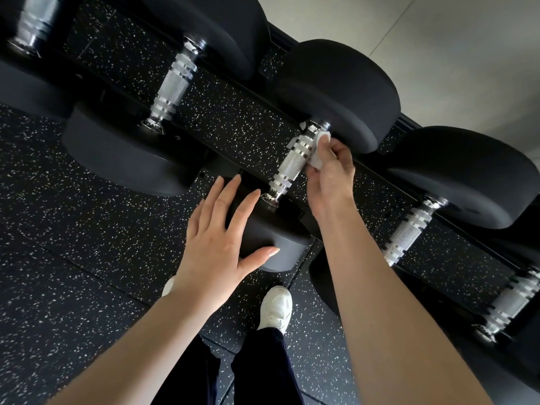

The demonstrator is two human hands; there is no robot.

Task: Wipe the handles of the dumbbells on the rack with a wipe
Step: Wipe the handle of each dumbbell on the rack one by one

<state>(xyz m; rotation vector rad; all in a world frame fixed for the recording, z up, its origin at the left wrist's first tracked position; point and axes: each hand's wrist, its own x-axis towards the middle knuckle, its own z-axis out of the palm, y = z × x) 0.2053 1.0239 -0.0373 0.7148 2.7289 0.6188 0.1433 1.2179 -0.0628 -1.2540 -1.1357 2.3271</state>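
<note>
Your right hand [328, 171] pinched a white wipe [318, 150] against the dumbbell handle [292, 163]; your left hand [216, 238] rested flat, fingers spread, on its near weight [280, 238].

Black rack [380, 175], slanting from upper left to lower right of the frame, carrying black dumbbells [172, 83] with knurled chrome handles, over speckled floor [73, 273].

Black speckled rubber floor [73, 229], pale wall [467, 54]
</note>
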